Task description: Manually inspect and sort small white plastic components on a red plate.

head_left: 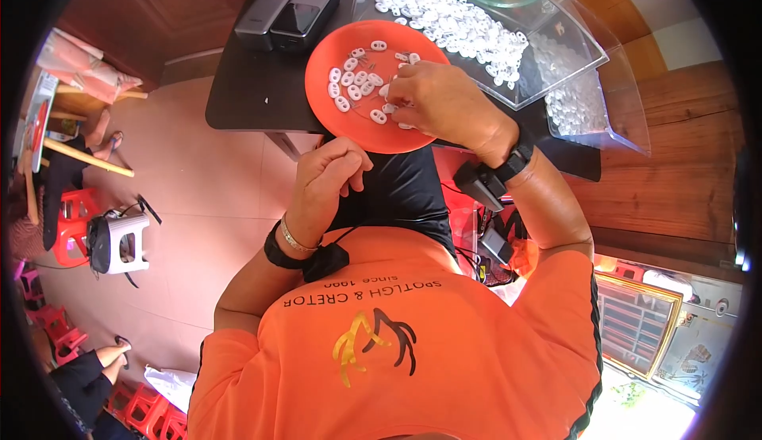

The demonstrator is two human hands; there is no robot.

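"White two-holed pieces [354, 91]?"
"Loose lot, inside the orange-red plate [320, 67]."
"Right hand [444, 102]?"
"Over the plate's right side, fingers bent among pieces; whether it gripped one could not be told."
"Left hand [329, 174]?"
"Curled, at the plate's near rim; contents hidden."
"Clear bin [560, 84]?"
"Right of the plate, holding more white pieces."

Bright glare [635, 414] bleaches the lower right inside a dark, warped rim.
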